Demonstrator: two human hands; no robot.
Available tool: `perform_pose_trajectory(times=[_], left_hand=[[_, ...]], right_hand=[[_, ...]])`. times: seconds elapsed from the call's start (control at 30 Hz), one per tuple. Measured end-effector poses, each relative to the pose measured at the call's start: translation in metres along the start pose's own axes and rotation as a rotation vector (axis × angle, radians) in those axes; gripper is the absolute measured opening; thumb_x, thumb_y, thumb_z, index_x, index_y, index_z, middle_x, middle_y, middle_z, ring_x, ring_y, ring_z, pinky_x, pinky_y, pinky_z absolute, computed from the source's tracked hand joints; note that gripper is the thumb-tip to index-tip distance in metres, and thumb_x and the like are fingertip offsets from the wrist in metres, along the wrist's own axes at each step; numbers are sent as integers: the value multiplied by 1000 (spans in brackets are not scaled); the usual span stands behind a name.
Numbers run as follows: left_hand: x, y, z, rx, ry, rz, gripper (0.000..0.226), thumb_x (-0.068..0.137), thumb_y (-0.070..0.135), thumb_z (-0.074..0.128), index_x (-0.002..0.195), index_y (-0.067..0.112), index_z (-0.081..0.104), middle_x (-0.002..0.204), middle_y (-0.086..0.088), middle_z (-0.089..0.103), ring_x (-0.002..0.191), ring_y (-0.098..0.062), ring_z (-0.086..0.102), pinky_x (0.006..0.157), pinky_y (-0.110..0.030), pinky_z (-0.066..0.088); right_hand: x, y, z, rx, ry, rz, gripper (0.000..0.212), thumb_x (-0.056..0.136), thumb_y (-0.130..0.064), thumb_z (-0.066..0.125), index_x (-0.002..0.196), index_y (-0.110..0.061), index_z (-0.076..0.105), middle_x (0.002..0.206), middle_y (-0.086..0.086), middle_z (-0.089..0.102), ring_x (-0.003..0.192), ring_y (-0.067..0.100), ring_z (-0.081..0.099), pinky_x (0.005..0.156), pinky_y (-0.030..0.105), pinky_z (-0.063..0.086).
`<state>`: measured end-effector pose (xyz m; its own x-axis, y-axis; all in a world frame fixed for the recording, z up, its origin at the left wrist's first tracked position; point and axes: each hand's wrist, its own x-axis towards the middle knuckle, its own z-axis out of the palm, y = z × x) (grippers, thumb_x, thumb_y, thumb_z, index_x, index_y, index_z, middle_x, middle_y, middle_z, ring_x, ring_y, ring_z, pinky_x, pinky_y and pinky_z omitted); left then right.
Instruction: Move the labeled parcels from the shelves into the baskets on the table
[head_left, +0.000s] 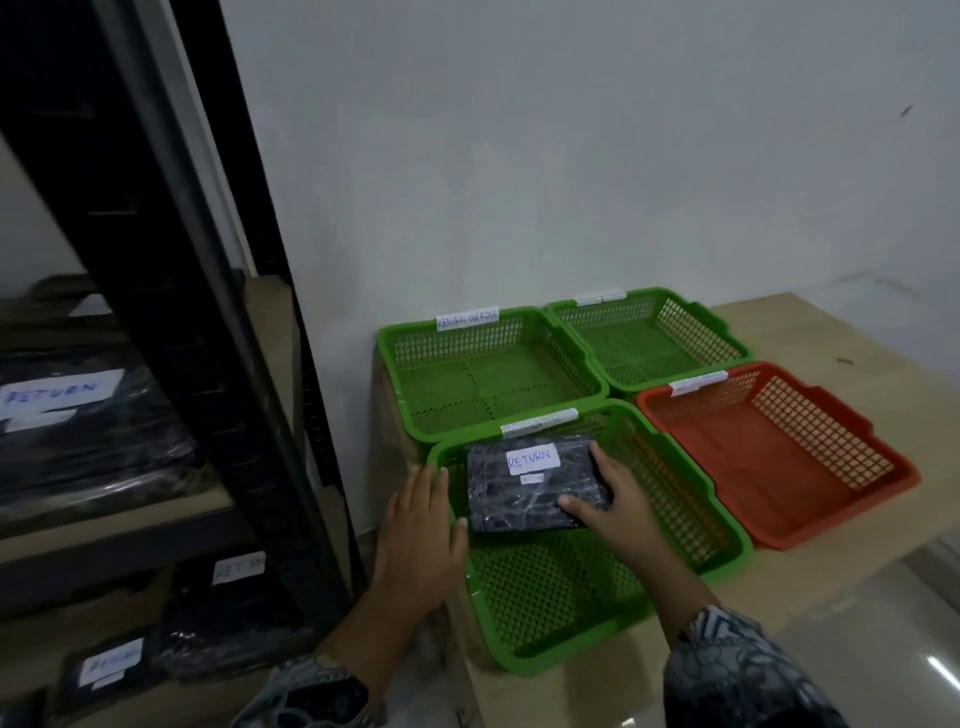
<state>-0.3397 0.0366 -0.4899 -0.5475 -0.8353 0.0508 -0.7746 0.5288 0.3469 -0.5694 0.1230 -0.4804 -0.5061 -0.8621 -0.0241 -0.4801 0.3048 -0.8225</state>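
"RETURN" is handwritten on the white label (528, 459) of the parcel (519, 501) in the near green basket (561, 597) and on a shelf parcel (78, 447), while the back left basket (488, 384) has a tag (467, 318) starting "RETURN", the rest unclear.

A long-sleeved garment of patterned cloth is worn, seen only as two sleeves at the lower edge of the view. The right sleeve (737, 675) is printed in dark navy with pale grey-blue bands and angular, zigzag-like motifs, and it is ended partway along the forearm, so that the wrist and the right hand (618, 512) are left uncovered. The left sleeve (311, 696) is made of similar greyish cloth with darker rounded shapes, though its pattern is blurred, and the left hand (421, 535) is likewise left bare.
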Motion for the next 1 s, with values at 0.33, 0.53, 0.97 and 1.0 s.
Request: perform_pose_trajectory(times=[0.33,0.53,0.97,1.0], left_hand=[[-4,-12,20,-127,49,7,65,90,46,26,137,5,45,143,-11,44,133,-29,38,106,-46,28],[-5,-11,18,-91,2,-23,81,82,58,3,148,16,22,156,1,18,143,-17,10,114,-36,10],[-9,2,-14,-93,-68,-8,63,99,45,27,150,17,3,158,0,2,144,-16,-4,116,-42,9],[-11,4,-17,-84,-59,-3,63,99,45,27,150,17,3,158,0,2,144,-16,-4,116,-41,9]], right_hand=[[30,12,30,-123,-144,103,76,82,-25,72,147,-21,32,123,8,37,118,26,46,97,25,35],[27,7,41,-165,-78,138,59,84,-23,71,138,-22,48,127,14,42,115,31,51,100,36,40],[-2,-30,46,-446,59,29,49,92,-35,53,138,-22,42,144,8,39,126,26,42,100,42,44],[-8,-34,45,-456,51,5,49,93,-35,52,139,-21,41,146,8,38,130,27,39,104,43,41]])
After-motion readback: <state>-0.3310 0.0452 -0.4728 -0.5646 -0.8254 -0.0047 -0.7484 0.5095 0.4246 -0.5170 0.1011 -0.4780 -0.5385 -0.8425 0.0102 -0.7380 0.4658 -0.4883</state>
